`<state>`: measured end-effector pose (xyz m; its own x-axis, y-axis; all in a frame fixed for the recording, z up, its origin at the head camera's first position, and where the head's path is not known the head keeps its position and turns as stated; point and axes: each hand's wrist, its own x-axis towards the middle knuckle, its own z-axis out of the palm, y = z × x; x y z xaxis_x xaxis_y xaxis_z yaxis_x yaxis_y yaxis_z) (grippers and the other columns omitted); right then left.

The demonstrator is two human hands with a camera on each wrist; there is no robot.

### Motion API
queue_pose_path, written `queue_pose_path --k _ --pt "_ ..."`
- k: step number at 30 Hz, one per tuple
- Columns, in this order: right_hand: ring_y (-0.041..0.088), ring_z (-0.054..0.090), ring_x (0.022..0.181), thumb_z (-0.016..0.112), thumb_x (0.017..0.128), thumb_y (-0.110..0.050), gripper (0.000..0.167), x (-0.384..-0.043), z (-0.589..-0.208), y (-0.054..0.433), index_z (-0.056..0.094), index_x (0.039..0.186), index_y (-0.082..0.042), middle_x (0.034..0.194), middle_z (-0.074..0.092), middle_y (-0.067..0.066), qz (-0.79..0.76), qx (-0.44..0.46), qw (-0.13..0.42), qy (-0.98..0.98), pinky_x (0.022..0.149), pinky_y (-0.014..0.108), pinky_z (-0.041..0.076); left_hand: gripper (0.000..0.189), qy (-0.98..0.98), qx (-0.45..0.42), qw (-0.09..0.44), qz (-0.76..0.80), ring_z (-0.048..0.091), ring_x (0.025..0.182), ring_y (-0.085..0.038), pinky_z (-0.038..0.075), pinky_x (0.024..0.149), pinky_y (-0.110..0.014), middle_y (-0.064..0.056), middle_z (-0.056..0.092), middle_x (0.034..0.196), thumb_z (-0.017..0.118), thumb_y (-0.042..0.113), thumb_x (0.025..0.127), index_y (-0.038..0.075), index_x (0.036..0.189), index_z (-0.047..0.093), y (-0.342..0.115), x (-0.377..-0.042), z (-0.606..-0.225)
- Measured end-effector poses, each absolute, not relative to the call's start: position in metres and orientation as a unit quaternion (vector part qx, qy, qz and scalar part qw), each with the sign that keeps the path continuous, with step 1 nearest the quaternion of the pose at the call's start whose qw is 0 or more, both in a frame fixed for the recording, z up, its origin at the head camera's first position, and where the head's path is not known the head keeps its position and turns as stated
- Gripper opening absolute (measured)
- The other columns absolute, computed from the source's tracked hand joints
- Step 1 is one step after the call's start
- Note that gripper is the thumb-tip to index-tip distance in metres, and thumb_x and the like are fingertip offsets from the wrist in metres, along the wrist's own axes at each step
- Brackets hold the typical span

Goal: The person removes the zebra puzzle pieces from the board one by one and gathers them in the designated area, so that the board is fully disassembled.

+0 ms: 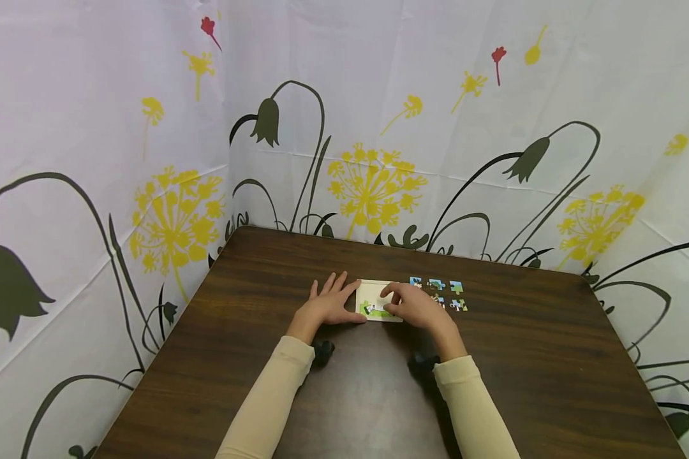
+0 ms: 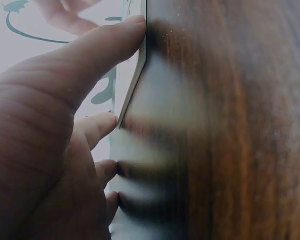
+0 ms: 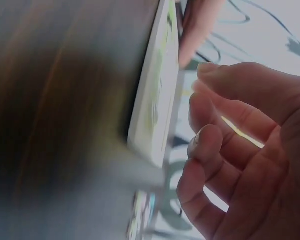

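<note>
A small shallow jigsaw tray (image 1: 369,288) lies flat on the table. Its lower part shows green picture pieces with a black-and-white animal; the upper part is pale and bare. My left hand (image 1: 330,307) spreads along the tray's left side, thumb at the near corner and index finger at the far one. In the left wrist view the thumb presses on the tray's edge (image 2: 132,82). Over the tray's right half hovers my right hand (image 1: 418,307), fingers loosely bent. The right wrist view shows its fingertips beside the tray (image 3: 151,115), with nothing visible between thumb and fingers.
Several loose jigsaw pieces (image 1: 456,287) lie in two rows to the right of the tray, some partly behind the right hand. The dark wooden table (image 1: 540,357) reaches back to a flower-printed curtain (image 1: 367,76). Dark straps with small devices sit at both wrists.
</note>
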<state>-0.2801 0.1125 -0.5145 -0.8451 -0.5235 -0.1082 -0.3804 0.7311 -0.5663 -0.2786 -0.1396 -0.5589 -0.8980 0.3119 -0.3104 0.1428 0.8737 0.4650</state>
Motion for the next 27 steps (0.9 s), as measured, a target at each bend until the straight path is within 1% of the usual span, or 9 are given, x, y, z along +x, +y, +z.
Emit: queue_pose_path --k 6,11,15,21,24,27 --pt "0.015 0.064 0.074 0.075 0.101 -0.017 0.029 -0.28 -0.521 0.086 0.072 0.129 -0.009 0.093 0.074 0.004 -0.262 -0.245 0.155 0.921 0.071 0.035 0.055 0.104 0.948 0.126 0.187 0.222 -0.009 0.17 -0.033 -0.013 0.13 -0.071 -0.005 -0.004 0.184 0.073 0.069 0.093 0.036 0.174 0.018 -0.139 -0.28 -0.563" --pt "0.016 0.062 0.072 0.075 0.1 -0.017 0.031 -0.281 -0.526 0.077 0.07 0.13 -0.012 0.091 0.071 0.002 -0.248 -0.239 0.174 0.922 0.066 0.034 0.052 0.106 0.947 0.124 0.189 0.228 -0.011 0.17 -0.03 -0.015 0.129 -0.07 -0.001 -0.006 0.184 0.074 0.071 0.091 0.039 0.174 0.018 -0.14 -0.283 -0.569" --pt "0.016 0.062 0.073 0.075 0.1 -0.017 0.03 -0.281 -0.528 0.073 0.07 0.129 -0.013 0.092 0.07 0.001 -0.244 -0.238 0.173 0.924 0.067 0.033 0.051 0.106 0.949 0.122 0.186 0.224 -0.01 0.17 -0.03 -0.014 0.13 -0.071 -0.001 -0.005 0.184 0.075 0.073 0.089 0.04 0.174 0.019 -0.141 -0.285 -0.572" --pt "0.016 0.062 0.074 0.075 0.1 -0.018 0.028 -0.283 -0.529 0.069 0.068 0.126 -0.01 0.093 0.071 0.003 -0.256 -0.238 0.177 0.92 0.07 0.033 0.053 0.106 0.95 0.121 0.186 0.221 -0.01 0.17 -0.029 -0.013 0.13 -0.07 0.0 -0.005 0.184 0.075 0.073 0.09 0.041 0.174 0.019 -0.143 -0.286 -0.574" --pt "0.016 0.062 0.074 0.073 0.102 -0.023 0.027 -0.284 -0.53 0.066 0.068 0.124 -0.008 0.093 0.071 0.004 -0.252 -0.238 0.17 0.922 0.072 0.035 0.054 0.105 0.95 0.122 0.184 0.219 -0.01 0.17 -0.03 -0.012 0.13 -0.07 -0.001 -0.004 0.184 0.075 0.071 0.09 0.04 0.174 0.019 -0.143 -0.285 -0.572" --pt "0.015 0.063 0.077 0.071 0.104 -0.028 0.028 -0.285 -0.53 0.063 0.069 0.121 -0.006 0.099 0.073 0.005 -0.242 -0.241 0.159 0.926 0.076 0.036 0.056 0.104 0.951 0.123 0.181 0.22 -0.009 0.17 -0.031 -0.012 0.13 -0.071 -0.002 -0.003 0.184 0.075 0.069 0.091 0.037 0.174 0.019 -0.142 -0.282 -0.568"
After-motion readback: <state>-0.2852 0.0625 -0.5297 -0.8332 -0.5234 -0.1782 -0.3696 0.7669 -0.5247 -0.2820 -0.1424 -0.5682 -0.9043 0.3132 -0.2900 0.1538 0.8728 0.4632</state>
